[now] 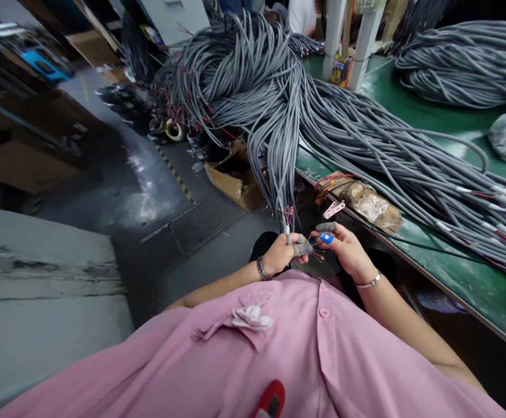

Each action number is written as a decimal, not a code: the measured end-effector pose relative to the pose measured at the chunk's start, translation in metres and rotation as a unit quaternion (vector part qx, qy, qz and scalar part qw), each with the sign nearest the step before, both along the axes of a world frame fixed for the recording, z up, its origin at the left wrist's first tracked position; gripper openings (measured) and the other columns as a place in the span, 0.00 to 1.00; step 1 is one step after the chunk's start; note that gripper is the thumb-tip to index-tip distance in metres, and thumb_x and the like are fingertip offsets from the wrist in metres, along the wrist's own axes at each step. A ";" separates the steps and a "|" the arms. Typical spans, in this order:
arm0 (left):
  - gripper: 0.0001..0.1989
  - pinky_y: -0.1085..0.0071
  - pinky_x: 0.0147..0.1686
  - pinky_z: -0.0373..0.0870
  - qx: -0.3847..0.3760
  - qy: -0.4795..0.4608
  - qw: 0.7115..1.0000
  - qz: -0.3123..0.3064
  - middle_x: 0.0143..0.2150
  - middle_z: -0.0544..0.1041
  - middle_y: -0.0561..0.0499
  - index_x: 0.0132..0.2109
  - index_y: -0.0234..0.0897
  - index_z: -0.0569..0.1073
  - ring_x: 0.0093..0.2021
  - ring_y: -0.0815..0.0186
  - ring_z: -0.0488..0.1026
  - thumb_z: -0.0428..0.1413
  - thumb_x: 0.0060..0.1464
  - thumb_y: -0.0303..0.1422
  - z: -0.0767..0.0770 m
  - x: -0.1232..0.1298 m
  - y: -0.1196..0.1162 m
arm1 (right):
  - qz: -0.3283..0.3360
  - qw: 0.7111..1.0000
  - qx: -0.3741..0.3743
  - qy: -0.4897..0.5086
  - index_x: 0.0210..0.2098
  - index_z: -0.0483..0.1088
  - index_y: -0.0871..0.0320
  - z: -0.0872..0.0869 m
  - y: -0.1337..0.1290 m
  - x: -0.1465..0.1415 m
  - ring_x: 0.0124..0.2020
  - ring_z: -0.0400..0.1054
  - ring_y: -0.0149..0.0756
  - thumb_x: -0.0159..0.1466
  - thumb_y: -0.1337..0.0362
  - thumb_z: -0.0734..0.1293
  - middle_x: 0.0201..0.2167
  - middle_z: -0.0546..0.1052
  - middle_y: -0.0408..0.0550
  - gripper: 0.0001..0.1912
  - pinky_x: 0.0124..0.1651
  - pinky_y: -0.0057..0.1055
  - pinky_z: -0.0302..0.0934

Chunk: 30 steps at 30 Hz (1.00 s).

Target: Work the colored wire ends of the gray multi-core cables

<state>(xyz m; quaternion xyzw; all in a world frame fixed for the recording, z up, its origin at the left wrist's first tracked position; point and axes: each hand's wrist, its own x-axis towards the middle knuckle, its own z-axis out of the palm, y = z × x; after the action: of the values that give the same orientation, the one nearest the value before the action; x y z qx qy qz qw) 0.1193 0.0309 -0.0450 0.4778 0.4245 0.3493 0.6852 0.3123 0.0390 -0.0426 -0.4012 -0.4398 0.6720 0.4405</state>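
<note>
My left hand [284,253] is closed round the end of a grey cable [287,233], with grey covers on some of its fingertips. Thin coloured wires [319,253] fan out from that end towards the right. My right hand [347,249] pinches at these wires between thumb and finger. A blue cover with a white mark sits on the right thumb, and a grey cover on a finger. More grey cables [279,157] hang over the table edge just beyond my hands, some with bare red and blue wire ends.
A big heap of grey cables [244,64] lies across the green table [444,249]. A pink clip [333,209] and a taped block [370,208] sit near its edge. Below stands an open cardboard box [235,180]. Another cable coil [466,64] rests at the back right; a person [301,17] is behind.
</note>
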 end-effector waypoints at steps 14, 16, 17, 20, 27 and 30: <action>0.16 0.74 0.25 0.65 0.040 0.041 0.997 -0.056 0.22 0.74 0.49 0.26 0.30 0.73 0.22 0.70 0.69 0.60 0.49 0.41 -0.011 -0.003 0.001 | 0.011 1.000 -0.005 0.025 0.38 0.71 0.57 -0.001 -0.001 -0.014 0.30 0.73 0.34 0.51 0.63 0.75 0.32 0.79 0.46 0.15 0.36 0.32 0.67; 0.15 0.74 0.25 0.65 0.035 0.037 0.997 -0.051 0.22 0.74 0.49 0.26 0.30 0.73 0.22 0.70 0.69 0.60 0.49 0.41 -0.009 -0.002 0.001 | -0.007 1.000 -0.010 0.020 0.37 0.71 0.57 -0.003 -0.003 -0.016 0.29 0.73 0.33 0.51 0.62 0.74 0.30 0.79 0.45 0.15 0.34 0.31 0.66; 0.15 0.74 0.25 0.65 0.032 0.037 0.998 -0.045 0.22 0.74 0.49 0.27 0.30 0.73 0.22 0.71 0.69 0.60 0.49 0.40 -0.008 -0.002 0.000 | -0.022 1.000 -0.012 0.015 0.37 0.71 0.57 -0.004 -0.004 -0.017 0.28 0.73 0.33 0.51 0.63 0.74 0.30 0.79 0.45 0.16 0.33 0.30 0.66; 0.13 0.75 0.25 0.64 0.024 0.039 0.999 -0.015 0.23 0.75 0.49 0.28 0.30 0.73 0.23 0.71 0.69 0.60 0.49 0.39 -0.007 -0.001 -0.002 | -0.077 0.997 -0.014 0.003 0.36 0.70 0.58 -0.003 -0.008 -0.022 0.28 0.73 0.32 0.50 0.63 0.75 0.28 0.79 0.44 0.16 0.33 0.29 0.66; 0.10 0.75 0.23 0.63 0.002 0.000 1.000 0.017 0.22 0.75 0.48 0.29 0.30 0.74 0.21 0.71 0.70 0.59 0.48 0.35 -0.010 -0.001 -0.001 | -0.129 0.991 -0.019 0.039 0.37 0.71 0.56 -0.003 -0.009 -0.025 0.32 0.73 0.33 0.52 0.62 0.75 0.33 0.80 0.46 0.15 0.36 0.30 0.66; 0.09 0.76 0.21 0.61 -0.020 -0.039 0.999 0.029 0.21 0.75 0.48 0.28 0.30 0.74 0.20 0.70 0.69 0.59 0.46 0.34 -0.010 -0.003 0.002 | -0.148 0.986 -0.052 0.055 0.38 0.71 0.56 -0.011 -0.004 -0.016 0.33 0.72 0.32 0.55 0.57 0.72 0.35 0.79 0.47 0.14 0.35 0.28 0.66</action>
<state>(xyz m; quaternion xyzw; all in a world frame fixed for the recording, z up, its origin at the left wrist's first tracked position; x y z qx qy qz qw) 0.1164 0.0326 -0.0549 0.4374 0.4182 0.3785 0.7004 0.2964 0.0348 -0.0536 -0.4465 -0.3150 0.6424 0.5374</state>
